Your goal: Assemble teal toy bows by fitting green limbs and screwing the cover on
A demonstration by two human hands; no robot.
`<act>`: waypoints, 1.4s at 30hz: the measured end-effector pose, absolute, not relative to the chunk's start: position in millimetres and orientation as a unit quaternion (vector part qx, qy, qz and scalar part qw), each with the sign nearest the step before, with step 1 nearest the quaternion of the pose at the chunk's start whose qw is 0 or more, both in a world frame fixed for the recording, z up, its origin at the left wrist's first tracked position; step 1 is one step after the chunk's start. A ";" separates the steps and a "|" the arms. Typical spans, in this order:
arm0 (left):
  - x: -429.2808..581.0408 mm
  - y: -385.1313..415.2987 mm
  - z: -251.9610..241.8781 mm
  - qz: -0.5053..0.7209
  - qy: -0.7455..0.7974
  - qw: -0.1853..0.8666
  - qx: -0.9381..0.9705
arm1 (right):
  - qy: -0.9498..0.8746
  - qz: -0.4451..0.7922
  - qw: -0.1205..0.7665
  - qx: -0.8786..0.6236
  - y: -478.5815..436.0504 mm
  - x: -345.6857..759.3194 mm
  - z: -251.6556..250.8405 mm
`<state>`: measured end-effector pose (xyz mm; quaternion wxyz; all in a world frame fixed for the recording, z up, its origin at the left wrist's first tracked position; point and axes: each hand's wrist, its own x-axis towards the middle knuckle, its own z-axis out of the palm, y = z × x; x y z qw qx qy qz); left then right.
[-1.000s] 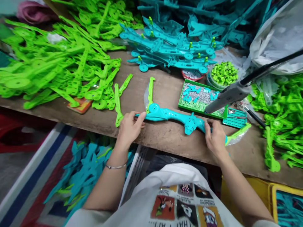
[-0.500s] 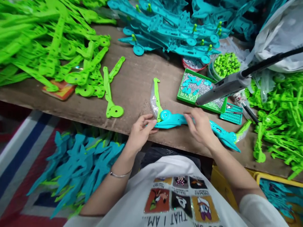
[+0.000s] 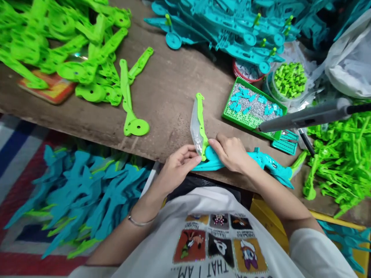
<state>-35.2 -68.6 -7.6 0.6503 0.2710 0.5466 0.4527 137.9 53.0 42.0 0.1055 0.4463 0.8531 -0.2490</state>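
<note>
A long blue plastic bow-shaped toy piece (image 3: 260,158) lies along the near edge of the table. At its left end a slim green arm (image 3: 200,117) with a clear plastic sheet (image 3: 195,127) points away from me. My left hand (image 3: 181,166) pinches this end, where the green arm meets the blue piece. My right hand (image 3: 231,153) is closed over the blue piece beside its round disc, thumb pressing at the joint. At the far right end sits another green arm (image 3: 300,160) with a clear sheet.
Loose green parts (image 3: 129,104) and a green heap lie left. Blue frames (image 3: 203,34) are stacked behind. A green tray (image 3: 256,108) holds screws and small blue pieces, near a tub of green bits (image 3: 290,81). A grey electric screwdriver (image 3: 307,114) hangs over the tray.
My right hand has slid left along the blue piece, from its middle to the round disc. My left hand keeps its pinch at the left end. The camera view has shifted.
</note>
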 end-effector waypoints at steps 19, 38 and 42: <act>-46.1 -68.1 5.8 0.356 0.505 0.673 0.407 | 0.867 -0.331 0.143 0.344 42.0 151.6 60.6; -41.0 -64.1 11.3 0.335 0.530 0.662 0.411 | 0.855 -0.349 0.145 0.356 40.0 148.3 58.1; -40.5 -63.3 10.8 0.343 0.528 0.664 0.403 | 0.858 -0.347 0.142 0.352 38.3 149.0 56.9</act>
